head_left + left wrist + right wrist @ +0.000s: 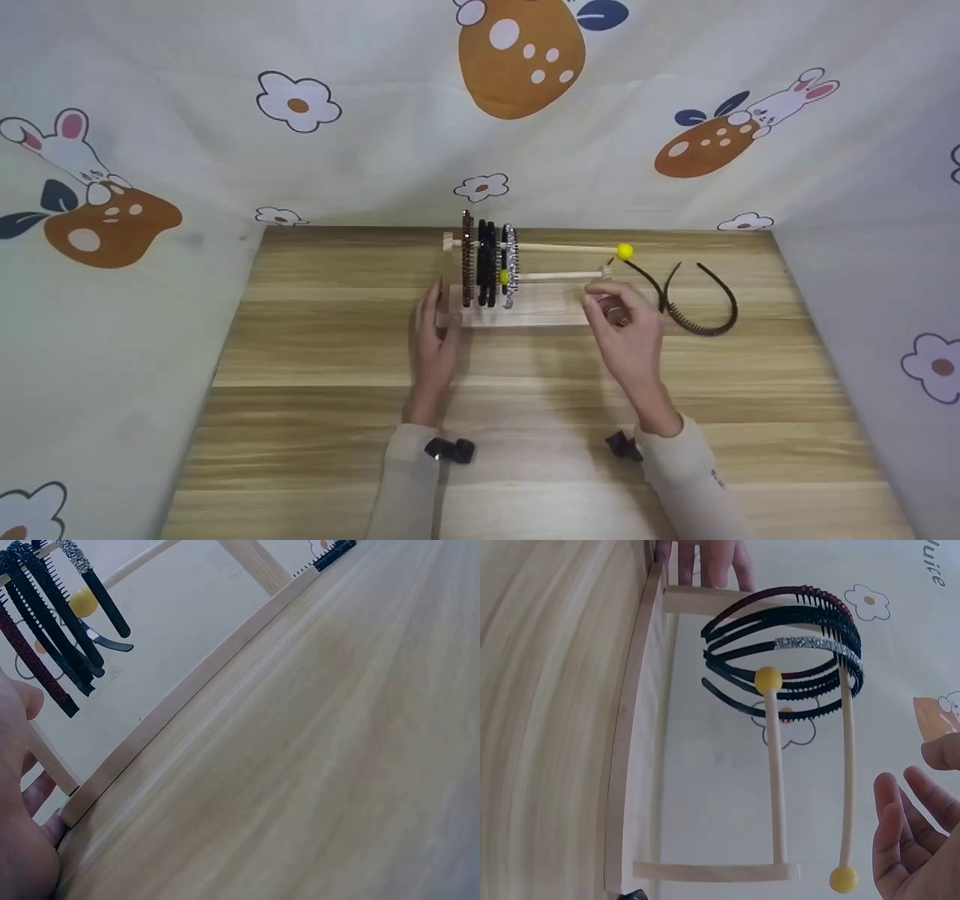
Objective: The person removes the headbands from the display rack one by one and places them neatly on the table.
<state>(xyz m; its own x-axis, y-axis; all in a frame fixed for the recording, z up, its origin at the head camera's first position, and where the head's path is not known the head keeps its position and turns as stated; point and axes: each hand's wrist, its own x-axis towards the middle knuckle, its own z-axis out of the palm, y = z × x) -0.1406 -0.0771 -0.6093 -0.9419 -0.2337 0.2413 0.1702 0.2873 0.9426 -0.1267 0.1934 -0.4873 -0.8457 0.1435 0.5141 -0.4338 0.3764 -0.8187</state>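
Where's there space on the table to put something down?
The table is bare left of the left hand, and between the two sleeves, in front of the rack. It's crowded around the rack's right end: the right hand and loose headbands.

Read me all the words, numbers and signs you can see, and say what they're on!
"Juice", on the patterned cloth, by the top edge of the right wrist view; its first letter is hard to make out.
A dark mark on the right sleeve: too small and blurred to tell if it is writing.
No readable text on the headbands or wooden stand.
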